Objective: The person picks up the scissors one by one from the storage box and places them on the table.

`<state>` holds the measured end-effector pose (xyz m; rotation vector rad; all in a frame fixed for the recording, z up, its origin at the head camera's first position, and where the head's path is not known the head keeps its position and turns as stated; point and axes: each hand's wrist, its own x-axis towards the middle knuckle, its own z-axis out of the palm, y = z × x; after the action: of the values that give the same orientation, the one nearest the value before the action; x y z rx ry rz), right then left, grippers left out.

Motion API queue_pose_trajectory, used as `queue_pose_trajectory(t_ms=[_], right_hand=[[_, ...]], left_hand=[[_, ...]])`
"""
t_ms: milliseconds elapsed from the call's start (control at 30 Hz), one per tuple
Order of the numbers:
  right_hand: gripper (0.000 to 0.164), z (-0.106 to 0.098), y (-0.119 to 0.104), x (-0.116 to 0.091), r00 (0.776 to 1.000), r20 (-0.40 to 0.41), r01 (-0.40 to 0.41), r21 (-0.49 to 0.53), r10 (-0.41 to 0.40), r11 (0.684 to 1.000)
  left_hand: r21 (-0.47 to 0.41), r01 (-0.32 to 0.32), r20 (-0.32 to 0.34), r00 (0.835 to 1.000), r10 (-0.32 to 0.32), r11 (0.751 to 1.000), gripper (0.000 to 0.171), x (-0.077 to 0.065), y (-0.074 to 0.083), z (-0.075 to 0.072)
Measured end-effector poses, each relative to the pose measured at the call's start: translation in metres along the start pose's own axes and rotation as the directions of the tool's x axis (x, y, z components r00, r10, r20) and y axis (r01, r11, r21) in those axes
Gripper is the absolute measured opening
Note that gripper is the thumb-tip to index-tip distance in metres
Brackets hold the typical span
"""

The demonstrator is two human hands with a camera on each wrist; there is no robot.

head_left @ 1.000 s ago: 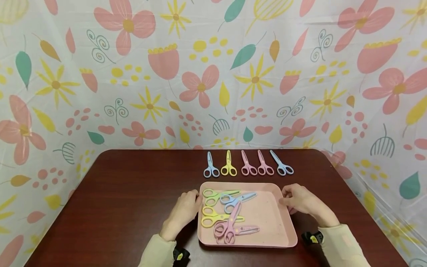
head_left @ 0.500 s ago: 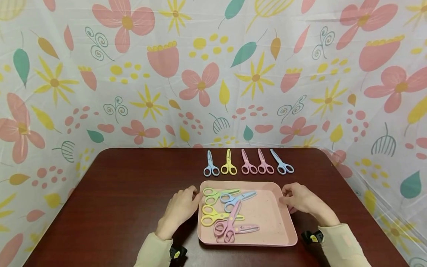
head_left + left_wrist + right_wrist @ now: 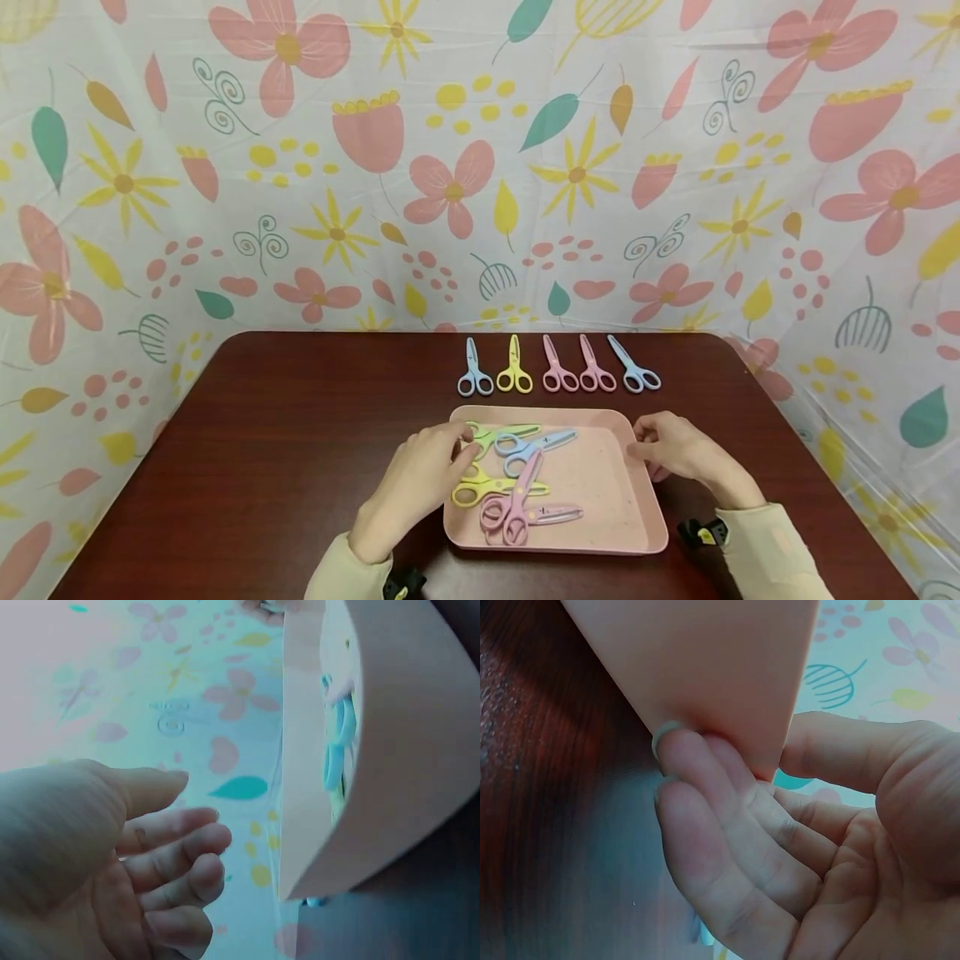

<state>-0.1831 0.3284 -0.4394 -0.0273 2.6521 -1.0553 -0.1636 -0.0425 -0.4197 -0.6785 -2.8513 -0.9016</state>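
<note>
A pink tray (image 3: 600, 500) lies near the table's front edge with several scissors inside. At its left are green scissors (image 3: 510, 432), blue scissors (image 3: 555, 441), yellow scissors (image 3: 491, 485) and overlapping pink scissors (image 3: 525, 487). My left hand (image 3: 422, 468) hovers over the tray's left rim, thumb and fingers loosely bent and parted near the green scissors' handles. In the left wrist view that hand (image 3: 142, 855) holds nothing and is apart from the tray wall. My right hand (image 3: 678, 450) grips the tray's right side, thumb at the rim and fingers against the outer wall (image 3: 697, 667).
Behind the tray stands a row of scissors on the dark table (image 3: 315, 433): blue scissors (image 3: 472, 362), yellow scissors (image 3: 514, 358), two pink pairs and another blue pair (image 3: 628, 358). A flowered cloth (image 3: 450, 275) hangs at the table's back edge.
My left hand has left the tray's outer left side and moved right, over the rim above the scissors handles. My right hand and the tray stay nearly in place.
</note>
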Motion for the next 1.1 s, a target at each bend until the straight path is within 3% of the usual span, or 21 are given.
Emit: queue_pose_trajectory(t_ms=[233,567,667,900,1100], right_hand=[[0.009,0.001,-0.003,0.002,1.000,-0.004,0.011,0.007,-0.011,1.000],[0.010,0.001,0.000,0.000,0.999,-0.002,0.038,0.003,-0.038,0.999],[0.010,0.001,0.001,0.000,0.999,-0.005,0.037,0.004,-0.036,0.999],[0.010,0.001,0.000,0.000,0.999,-0.016,0.031,-0.001,-0.031,1.000],[0.025,0.000,-0.002,-0.001,1.000,-0.004,0.028,0.010,-0.028,1.000]], left_hand=[[0.062,-0.141,0.021,0.990,0.140,0.988,0.006,-0.005,0.015,0.014],[0.181,-0.303,0.127,0.950,0.284,0.936,0.017,-0.013,0.028,0.043],[0.220,-0.311,0.134,0.948,0.287,0.925,0.024,-0.016,0.028,0.049],[0.272,-0.273,0.103,0.962,0.255,0.923,0.032,-0.018,0.027,0.055],[0.290,-0.250,0.094,0.968,0.233,0.924,0.037,-0.019,0.026,0.057]])
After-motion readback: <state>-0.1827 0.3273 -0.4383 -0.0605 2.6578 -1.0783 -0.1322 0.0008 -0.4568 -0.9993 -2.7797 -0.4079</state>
